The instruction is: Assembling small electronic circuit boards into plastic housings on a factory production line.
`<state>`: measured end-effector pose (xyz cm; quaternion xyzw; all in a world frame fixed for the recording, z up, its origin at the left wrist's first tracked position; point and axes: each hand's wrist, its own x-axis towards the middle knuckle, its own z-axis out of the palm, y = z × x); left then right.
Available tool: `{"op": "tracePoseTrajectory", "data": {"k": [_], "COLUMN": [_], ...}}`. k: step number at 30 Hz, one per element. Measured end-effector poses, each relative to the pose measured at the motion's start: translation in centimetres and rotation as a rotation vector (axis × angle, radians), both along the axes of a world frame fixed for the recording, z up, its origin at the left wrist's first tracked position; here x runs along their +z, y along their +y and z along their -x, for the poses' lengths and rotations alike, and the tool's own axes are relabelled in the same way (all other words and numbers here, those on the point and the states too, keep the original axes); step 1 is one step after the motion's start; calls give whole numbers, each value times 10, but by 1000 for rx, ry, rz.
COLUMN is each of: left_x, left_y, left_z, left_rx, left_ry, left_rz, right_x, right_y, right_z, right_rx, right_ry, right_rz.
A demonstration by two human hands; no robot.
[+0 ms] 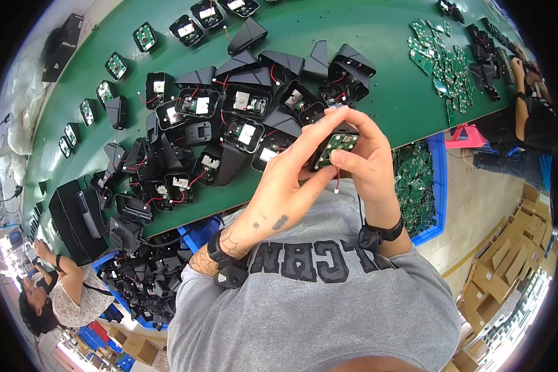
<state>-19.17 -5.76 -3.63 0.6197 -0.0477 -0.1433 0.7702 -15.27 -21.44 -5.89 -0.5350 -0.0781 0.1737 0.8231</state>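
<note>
Your L hand (288,177) and R hand (371,158) grip the black case (326,147) above the table's (384,115) near edge, R thumb pressing its green board (345,143). Board faces up, red wire (338,177) dangling; long axis slants lower L–upper R. Fingers partly block view. Open cases (248,102) crowd table, L/beyond.

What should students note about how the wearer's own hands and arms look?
Left hand and right hand are ungloved; dark tattoos mark the left one and its forearm. Each side has a black wrist strap bearing a small black device; grey sleeves end above it.
</note>
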Motion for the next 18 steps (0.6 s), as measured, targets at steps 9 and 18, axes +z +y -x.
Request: {"op": "tracePoseTrajectory", "data": {"k": [9,18], "left_x": [-1,-9], "left_y": [-2,7], "left_z": [-1,0], "left_rx": [55,8], "left_ry": [-70,-226], "left_rz": [-34,-204], "right_x": [8,14], "right_y": [-2,0], "right_z": [-4,-7], "right_rx": [-18,-12], "right_ry": [-40,-260], "right_rz": [62,172]}}
